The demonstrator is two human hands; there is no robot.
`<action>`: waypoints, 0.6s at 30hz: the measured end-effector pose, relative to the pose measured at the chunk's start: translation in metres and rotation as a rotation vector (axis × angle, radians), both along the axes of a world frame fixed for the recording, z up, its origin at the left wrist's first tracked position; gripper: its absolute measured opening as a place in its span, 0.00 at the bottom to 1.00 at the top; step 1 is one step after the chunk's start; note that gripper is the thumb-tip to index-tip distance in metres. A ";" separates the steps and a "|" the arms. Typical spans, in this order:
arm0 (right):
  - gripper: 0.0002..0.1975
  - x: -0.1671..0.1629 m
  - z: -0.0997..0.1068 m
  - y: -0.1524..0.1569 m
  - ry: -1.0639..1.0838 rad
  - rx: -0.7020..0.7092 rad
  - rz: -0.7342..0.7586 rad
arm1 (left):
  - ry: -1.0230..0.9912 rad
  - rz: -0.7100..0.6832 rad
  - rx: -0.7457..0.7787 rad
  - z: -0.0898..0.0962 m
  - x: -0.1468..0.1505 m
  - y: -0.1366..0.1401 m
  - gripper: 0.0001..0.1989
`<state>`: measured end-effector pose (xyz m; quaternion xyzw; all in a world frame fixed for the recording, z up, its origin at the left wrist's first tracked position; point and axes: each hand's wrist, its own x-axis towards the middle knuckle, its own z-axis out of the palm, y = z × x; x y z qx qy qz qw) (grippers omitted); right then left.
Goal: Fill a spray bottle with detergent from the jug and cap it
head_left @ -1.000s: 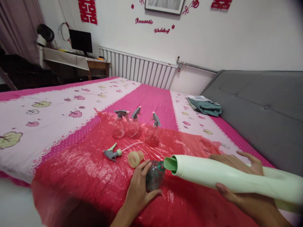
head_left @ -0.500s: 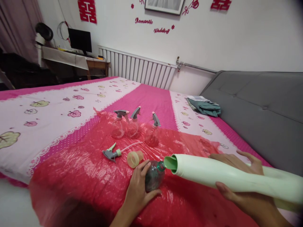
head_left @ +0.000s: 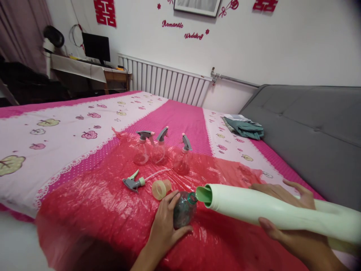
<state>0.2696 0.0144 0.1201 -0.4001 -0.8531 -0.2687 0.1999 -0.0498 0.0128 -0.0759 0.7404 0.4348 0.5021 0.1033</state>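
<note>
My left hand (head_left: pixel 165 222) is wrapped around a clear spray bottle (head_left: pixel 184 212) with a green neck, lying tilted toward the right. At its mouth is the green pour spout (head_left: pixel 203 194) of a large pale green detergent bottle (head_left: pixel 245 201), held almost level. My right hand (head_left: pixel 299 239) grips this large bottle, thumb on the near side; fingers also show over its upper side. Whether liquid is flowing I cannot make out. Just beyond my left hand lies a yellowish plastic cap (head_left: pixel 161 189). Left of it lies a grey and green spray head (head_left: pixel 134 183) with its tube.
Three clear spray bottles with grey and pink heads, one of them a bottle (head_left: pixel 181 160) at the right, stand farther back. A red plastic sheet (head_left: pixel 93 203) covers this part of the bed (head_left: pixel 180 116). Folded clothes (head_left: pixel 244 127) lie near the grey headboard (head_left: pixel 310 120).
Both hands and bottles hold nearly the same positions. The whole view has shifted very slightly.
</note>
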 end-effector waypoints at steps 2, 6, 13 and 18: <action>0.21 0.000 0.000 0.001 -0.012 0.008 -0.007 | 0.005 0.000 -0.005 -0.001 0.000 0.000 0.46; 0.21 -0.001 0.001 0.000 -0.033 0.027 -0.005 | 0.011 0.003 -0.018 -0.002 0.000 0.000 0.46; 0.21 -0.002 0.004 0.000 -0.036 0.028 -0.012 | 0.013 0.004 -0.027 -0.002 0.000 -0.001 0.48; 0.22 0.000 0.005 0.001 -0.026 0.027 -0.005 | 0.004 0.004 -0.014 -0.001 0.000 -0.001 0.48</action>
